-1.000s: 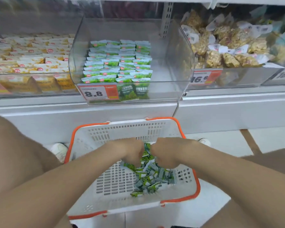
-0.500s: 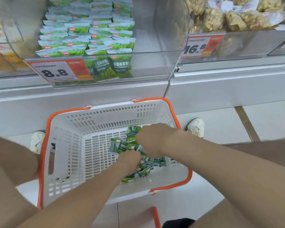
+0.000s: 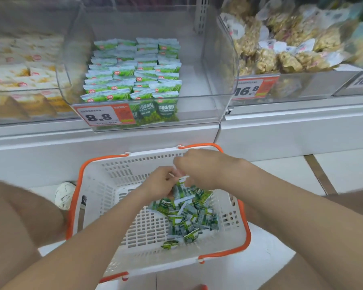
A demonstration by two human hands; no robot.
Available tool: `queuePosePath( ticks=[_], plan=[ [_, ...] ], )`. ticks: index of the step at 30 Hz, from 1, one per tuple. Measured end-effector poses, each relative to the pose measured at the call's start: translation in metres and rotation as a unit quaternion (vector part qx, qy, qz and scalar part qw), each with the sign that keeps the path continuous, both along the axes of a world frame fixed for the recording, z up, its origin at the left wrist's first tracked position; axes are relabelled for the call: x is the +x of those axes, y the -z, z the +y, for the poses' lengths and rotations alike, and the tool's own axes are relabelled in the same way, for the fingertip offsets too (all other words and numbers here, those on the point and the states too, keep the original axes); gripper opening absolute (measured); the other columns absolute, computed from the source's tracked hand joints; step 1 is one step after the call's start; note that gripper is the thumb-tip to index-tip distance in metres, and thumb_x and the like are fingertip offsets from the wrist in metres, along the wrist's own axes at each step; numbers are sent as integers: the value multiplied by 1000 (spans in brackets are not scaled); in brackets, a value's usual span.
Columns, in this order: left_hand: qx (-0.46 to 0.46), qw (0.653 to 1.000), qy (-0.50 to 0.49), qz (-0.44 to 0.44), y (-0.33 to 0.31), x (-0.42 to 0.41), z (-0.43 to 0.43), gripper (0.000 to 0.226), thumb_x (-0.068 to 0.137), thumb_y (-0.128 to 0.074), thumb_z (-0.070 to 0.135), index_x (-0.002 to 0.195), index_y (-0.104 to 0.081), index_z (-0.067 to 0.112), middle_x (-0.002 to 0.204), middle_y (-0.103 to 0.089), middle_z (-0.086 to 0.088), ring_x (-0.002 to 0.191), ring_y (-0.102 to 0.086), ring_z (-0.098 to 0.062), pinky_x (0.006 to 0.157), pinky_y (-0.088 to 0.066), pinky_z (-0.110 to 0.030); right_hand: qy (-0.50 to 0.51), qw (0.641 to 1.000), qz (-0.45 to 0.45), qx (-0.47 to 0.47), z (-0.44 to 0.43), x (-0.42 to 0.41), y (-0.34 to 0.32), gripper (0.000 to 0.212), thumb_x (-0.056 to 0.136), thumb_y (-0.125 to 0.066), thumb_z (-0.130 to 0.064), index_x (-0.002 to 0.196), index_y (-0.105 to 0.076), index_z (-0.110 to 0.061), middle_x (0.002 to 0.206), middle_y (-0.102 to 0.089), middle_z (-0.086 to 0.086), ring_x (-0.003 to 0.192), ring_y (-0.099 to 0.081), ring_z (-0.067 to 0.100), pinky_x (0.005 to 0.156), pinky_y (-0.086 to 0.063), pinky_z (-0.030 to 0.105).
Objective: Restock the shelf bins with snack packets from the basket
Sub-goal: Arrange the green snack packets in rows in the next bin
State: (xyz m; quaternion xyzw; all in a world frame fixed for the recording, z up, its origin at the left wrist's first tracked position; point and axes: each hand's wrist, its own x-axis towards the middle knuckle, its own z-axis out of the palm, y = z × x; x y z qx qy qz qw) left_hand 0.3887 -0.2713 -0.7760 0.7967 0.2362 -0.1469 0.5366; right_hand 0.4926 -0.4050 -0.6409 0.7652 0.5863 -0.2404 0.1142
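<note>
The green snack packets lie in a loose heap in the lower centre of the frame, on the floor of the white basket with the orange rim. Both hands meet just above the heap's upper edge. The left hand has its fingers curled down over a small bunch of packets whose green ends stick out beneath it. The right hand, touching it from the right, is curled too and appears to pinch a white sealed edge, though its fingertips are hidden.

The packets look small, light and pillow-shaped, with glossy film that should slide easily against itself. A handful is therefore likely to shed pieces unless it is squeezed from both sides. The flat crimped seams at the ends seem the surest place to pinch. The middles are probably puffed and may crush the contents if gripped hard.

The clear shelf bin in the upper centre holds the stocked packets standing in neat overlapping rows behind the 8.8 price tag. Bare floor shows on its right side, which seems the natural place for the new ones.
</note>
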Motion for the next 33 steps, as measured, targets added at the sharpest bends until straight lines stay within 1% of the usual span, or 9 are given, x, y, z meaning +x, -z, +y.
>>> queuePosePath(
  ticks=[3,8,11,13,16,21,25,29,33],
  plan=[
    [-92,994,-55,-21,-47,1,2,15,108,-53,14,111,-64,5,61,-62,-4,54,-61,-21,61,-56,-41,-5,999,21,29,-7,0,-10,79,71,-92,-30,132,-42,-27,122,-52,4,101,-62,28,80,-56,44],
    [-205,976,-68,5,-123,-3,4,31,110,-35,2,106,-66,4,83,-75,-15,63,-67,-22,54,-56,-25,53,974,41,216,-8,1,-34,18,94,-70,-35,106,-58,-28,95,-67,1,95,-60,28,74,-46,38],
    [-198,976,-72,-62,-161,-7,12,29,106,-42,8,115,-68,0,104,-75,-26,78,-73,-30,68,-63,-34,127,945,64,293,-10,11,-57,19,97,-66,-39,98,-65,-20,86,-67,2,84,-58,28,69,-35,36],
    [-203,966,-88,-133,-182,-12,13,20,102,-54,8,111,-70,0,94,-76,-21,80,-73,-28,78,-63,-37,180,925,112,317,-9,17,-69,17,97,-66,-38,92,-65,-22,80,-69,0,78,-67,25,68,-47,38],
    [-118,971,-52,-202,-200,-22,10,12,102,-62,4,100,-70,13,81,-78,-6,80,-75,-22,78,-62,-29,233,878,230,348,-6,21,-84,14,98,-70,-31,95,-72,-17,84,-72,1,66,-73,16,63,-56,34],
    [-46,972,-62,-222,-214,-16,16,5,99,-69,8,96,-69,13,78,-76,-11,73,-76,-23,68,-64,-34,255,857,242,376,-3,23,-100,20,95,-75,-31,97,-74,-11,84,-74,10,63,-69,12,66,-54,35],
    [266,919,-49,-285,-222,1,44,13,94,-73,33,105,-69,27,79,-71,11,56,-63,-6,64,-50,-28,286,830,151,455,16,40,-105,20,91,-76,-40,101,-75,-22,88,-75,-7,83,-68,11,79,-55,37],
    [415,864,7,-285,-232,24,73,18,97,-59,34,112,-67,28,100,-67,13,81,-58,-6,81,-49,-35,305,820,-47,482,49,72,-111,31,94,-70,-39,119,-69,-21,113,-72,1,112,-61,32,91,-48,40],
    [496,843,90,-185,-227,49,94,47,105,-43,50,139,-53,19,151,-49,-4,137,-46,-29,110,-40,-46,339,857,-132,366,88,101,-114,14,98,-63,-16,105,-57,-6,111,-63,22,94,-56,45,71,-42,41]
  ],
)
